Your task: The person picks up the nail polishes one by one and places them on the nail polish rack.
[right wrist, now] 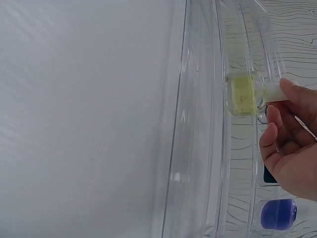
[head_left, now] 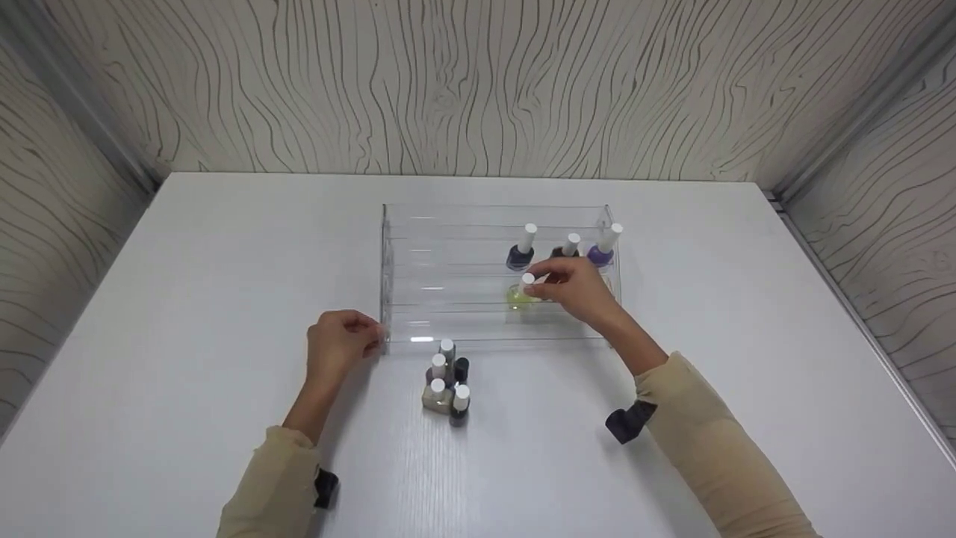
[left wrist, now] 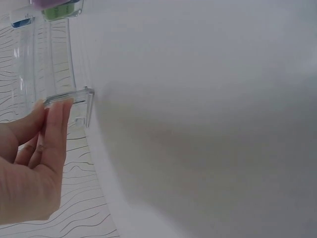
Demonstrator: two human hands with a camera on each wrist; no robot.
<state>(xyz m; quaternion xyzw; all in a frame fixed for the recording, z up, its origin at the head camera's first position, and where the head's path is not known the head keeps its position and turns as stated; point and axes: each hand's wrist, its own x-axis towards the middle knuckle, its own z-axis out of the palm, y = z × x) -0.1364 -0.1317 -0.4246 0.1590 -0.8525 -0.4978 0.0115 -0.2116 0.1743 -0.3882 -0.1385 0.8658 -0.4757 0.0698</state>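
Observation:
My right hand (head_left: 579,291) pinches the white cap of a yellow nail polish bottle (head_left: 517,297) over a lower step of the clear stepped rack (head_left: 385,273). In the right wrist view, thumb and fingertips hold that cap, and the yellow bottle (right wrist: 242,94) overlaps the rack's clear ledges. My left hand (head_left: 337,344) pinches the rack's front left corner; the left wrist view shows thumb and fingers on either side of the clear edge (left wrist: 69,95). One step higher stand a dark blue bottle (head_left: 520,257), a dark bottle (head_left: 572,245) partly behind my right hand, and a purple bottle (head_left: 601,255).
Several more nail polish bottles (head_left: 438,396) stand bunched on the white table (head_left: 224,299) before the rack, most with white caps, one with a black cap (head_left: 461,368). A wood-grain patterned wall (head_left: 448,90) rises behind the table, with similar panels at both sides.

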